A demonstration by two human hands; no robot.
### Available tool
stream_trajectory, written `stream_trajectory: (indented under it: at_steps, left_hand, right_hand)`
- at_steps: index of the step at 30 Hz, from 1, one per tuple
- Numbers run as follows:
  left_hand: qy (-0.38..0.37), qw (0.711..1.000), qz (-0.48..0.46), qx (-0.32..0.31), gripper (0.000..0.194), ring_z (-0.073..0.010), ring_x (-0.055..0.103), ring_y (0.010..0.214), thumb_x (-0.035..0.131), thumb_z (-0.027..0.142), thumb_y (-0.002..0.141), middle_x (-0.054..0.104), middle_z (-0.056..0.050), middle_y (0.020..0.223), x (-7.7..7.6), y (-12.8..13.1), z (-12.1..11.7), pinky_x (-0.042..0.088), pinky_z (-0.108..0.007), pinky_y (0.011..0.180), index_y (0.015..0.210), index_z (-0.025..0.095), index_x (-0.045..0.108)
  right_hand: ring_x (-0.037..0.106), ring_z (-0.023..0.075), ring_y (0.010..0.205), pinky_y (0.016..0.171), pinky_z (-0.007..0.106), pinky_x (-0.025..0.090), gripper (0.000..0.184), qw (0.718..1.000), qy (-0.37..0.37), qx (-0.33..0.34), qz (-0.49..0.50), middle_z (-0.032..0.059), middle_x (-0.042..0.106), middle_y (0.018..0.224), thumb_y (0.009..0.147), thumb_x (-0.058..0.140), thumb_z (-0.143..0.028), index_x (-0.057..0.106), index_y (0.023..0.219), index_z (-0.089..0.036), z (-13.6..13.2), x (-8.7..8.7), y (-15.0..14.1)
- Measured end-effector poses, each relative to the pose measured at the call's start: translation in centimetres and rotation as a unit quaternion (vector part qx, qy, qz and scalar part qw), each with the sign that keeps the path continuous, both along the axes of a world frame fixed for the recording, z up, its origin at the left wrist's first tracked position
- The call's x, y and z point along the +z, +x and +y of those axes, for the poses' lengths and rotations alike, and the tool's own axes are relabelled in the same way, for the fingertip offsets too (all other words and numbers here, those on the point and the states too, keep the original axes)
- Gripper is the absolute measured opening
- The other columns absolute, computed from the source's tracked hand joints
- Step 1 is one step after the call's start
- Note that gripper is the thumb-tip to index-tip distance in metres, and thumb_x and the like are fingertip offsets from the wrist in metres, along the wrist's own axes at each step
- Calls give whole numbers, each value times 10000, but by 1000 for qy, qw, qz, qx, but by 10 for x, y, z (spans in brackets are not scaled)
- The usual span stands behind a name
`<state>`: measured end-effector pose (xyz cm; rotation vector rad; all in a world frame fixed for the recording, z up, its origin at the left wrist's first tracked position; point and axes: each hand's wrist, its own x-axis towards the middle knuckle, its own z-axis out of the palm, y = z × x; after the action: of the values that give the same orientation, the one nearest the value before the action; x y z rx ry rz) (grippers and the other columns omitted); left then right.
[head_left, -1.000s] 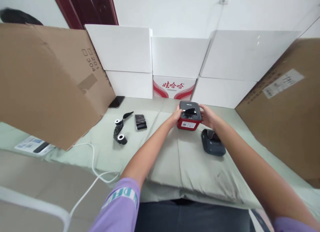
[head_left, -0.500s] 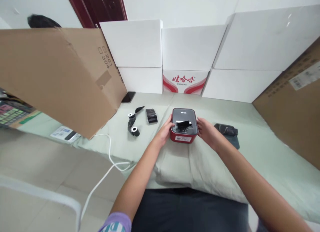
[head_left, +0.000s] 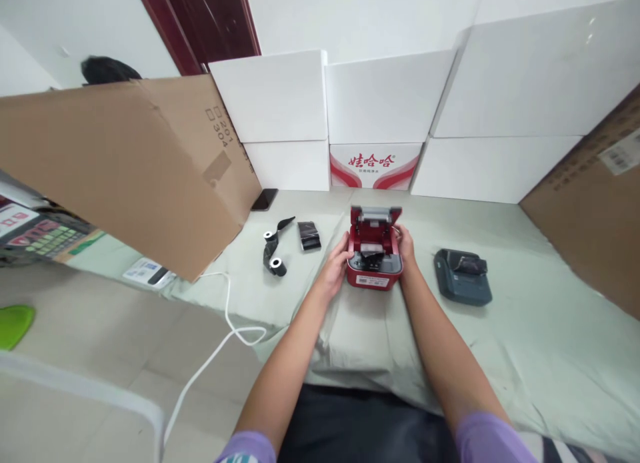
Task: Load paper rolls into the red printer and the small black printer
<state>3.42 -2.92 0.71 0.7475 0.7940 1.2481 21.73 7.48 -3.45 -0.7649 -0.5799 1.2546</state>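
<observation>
A red and black receipt printer (head_left: 376, 280) sits on the cloth in front of me with its lid (head_left: 376, 215) raised, so the red inside shows. A crumpled black strip (head_left: 373, 258) lies over its front edge. My left hand (head_left: 336, 268) grips the printer's left side, thumb by the front corner. On the other side my right hand (head_left: 406, 246) holds the right wall near the lid, its fingers partly hidden behind the printer. To the right lies a dark grey handheld device (head_left: 463, 286) with a shiny black strip (head_left: 466, 262) on it.
Left of the printer are two small rolls on a black strip (head_left: 273, 246) and a black folded piece (head_left: 309, 235). A phone (head_left: 265, 199), white boxes (head_left: 377, 103) and cardboard panels (head_left: 150, 156) stand around the table. A white cable (head_left: 227, 310) hangs off the front edge.
The printer's lid has swung up from closed to open. My right hand has shifted along the right side toward the back. The camera view has moved slightly.
</observation>
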Motion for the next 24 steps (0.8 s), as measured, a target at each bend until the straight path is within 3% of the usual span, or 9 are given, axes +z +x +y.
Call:
stream_trajectory:
  at_steps: [5, 8, 10, 12, 15, 17, 18, 20, 24]
  left_hand:
    - [32, 998, 54, -7, 650, -259, 497, 1420, 672, 304, 837, 540, -28, 1525, -2, -8, -4, 370, -397, 1203, 1470, 275, 529]
    - [148, 961, 230, 27, 446, -259, 572, 1332, 573, 388, 925, 646, -76, 1407, 11, -18, 5, 411, -395, 1149, 1330, 227, 662]
    - [238, 882, 407, 15, 351, -245, 632, 1222, 550, 359, 937, 731, -83, 1249, 27, -20, 20, 440, -371, 1098, 1192, 214, 742]
    - [305, 763, 565, -73, 289, -225, 668, 1115, 563, 299, 917, 769, -52, 1136, 46, -14, 40, 466, -338, 1030, 1101, 245, 780]
    - [352, 592, 691, -220, 315, -200, 695, 1013, 572, 229, 873, 778, -3, 1122, 71, 8, 71, 483, -286, 914, 1100, 304, 778]
    - [340, 510, 741, -273, 339, -208, 702, 940, 566, 196, 838, 786, -13, 1079, 82, 24, 82, 484, -277, 817, 1079, 300, 781]
    - [327, 484, 758, -291, 347, -214, 700, 904, 561, 183, 821, 788, -25, 1053, 85, 30, 84, 480, -278, 772, 1067, 288, 782]
    - [300, 465, 771, -314, 351, -219, 688, 841, 555, 169, 798, 787, -50, 1016, 91, 37, 83, 466, -282, 705, 1050, 258, 782]
    - [290, 500, 747, -329, 331, -198, 669, 809, 572, 203, 805, 783, -51, 1045, 95, 33, 74, 446, -271, 665, 1065, 235, 775]
  right_hand:
    - [699, 155, 683, 675, 280, 573, 207, 999, -44, -23, 9, -4, 748, 751, 862, 612, -406, 680, 835, -213, 1, -3, 3]
    - [706, 162, 740, 718, 282, 576, 171, 999, -28, -43, -18, -5, 750, 768, 836, 630, -371, 690, 817, -213, 1, -1, 0]
    - [706, 169, 771, 749, 289, 575, 175, 998, -14, -51, -39, -6, 748, 773, 818, 639, -380, 691, 809, -213, 0, 0, -2]
    - [705, 176, 794, 772, 301, 572, 193, 997, -6, -53, -59, -4, 747, 782, 810, 636, -402, 684, 806, -214, -2, 2, -4]
    - [701, 185, 804, 767, 312, 569, 214, 995, -14, -54, -82, 6, 748, 786, 809, 622, -420, 675, 796, -213, -5, 6, -4]
    - [697, 191, 797, 748, 317, 567, 222, 994, -24, -53, -89, 13, 745, 771, 807, 619, -425, 676, 795, -211, -6, 8, -3]
    - [696, 194, 794, 741, 318, 567, 225, 994, -28, -53, -93, 15, 742, 761, 806, 619, -426, 678, 795, -209, -6, 10, -3]
    - [696, 200, 802, 741, 322, 566, 232, 992, -32, -53, -106, 16, 736, 750, 809, 615, -431, 679, 790, -208, -7, 12, -2]
    - [695, 208, 841, 773, 332, 563, 248, 988, -32, -54, -138, 12, 723, 740, 812, 610, -446, 670, 765, -210, -8, 14, -2]
